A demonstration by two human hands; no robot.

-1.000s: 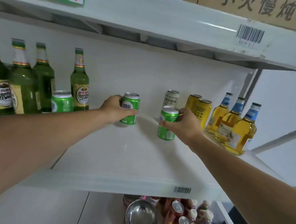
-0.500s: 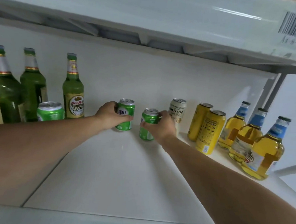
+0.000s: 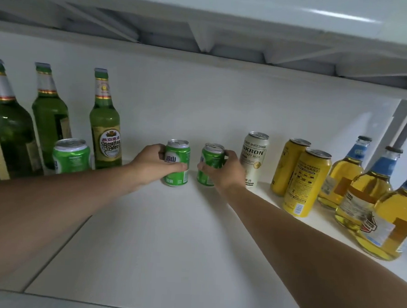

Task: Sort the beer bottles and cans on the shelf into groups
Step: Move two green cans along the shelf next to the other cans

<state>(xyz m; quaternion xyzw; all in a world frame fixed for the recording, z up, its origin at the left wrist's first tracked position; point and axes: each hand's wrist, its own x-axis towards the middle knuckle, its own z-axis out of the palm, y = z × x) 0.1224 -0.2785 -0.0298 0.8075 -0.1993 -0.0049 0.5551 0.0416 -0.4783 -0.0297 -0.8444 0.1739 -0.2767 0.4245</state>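
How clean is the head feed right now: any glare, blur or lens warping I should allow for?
Head view: glare streak on the upper shelf; wide-angle warping swells the edge green bottle and yellow bottles; slightly soft overall, but the white can label reads.

The right hand (image 3: pixel 225 170) carried its small green metal can (image 3: pixel 209 164) back toward the wall and over to the left. A second ago that can was out in front of the tall white can (image 3: pixel 254 160). It ended up just beside the other green can with white letters (image 3: pixel 177 162), the one in the left hand's (image 3: pixel 154 165) fingers (image 3: pixel 180 166), with a small gap between them. The left hand's can barely moved. The person's head also came closer to the white shelf (image 3: pixel 168 247).
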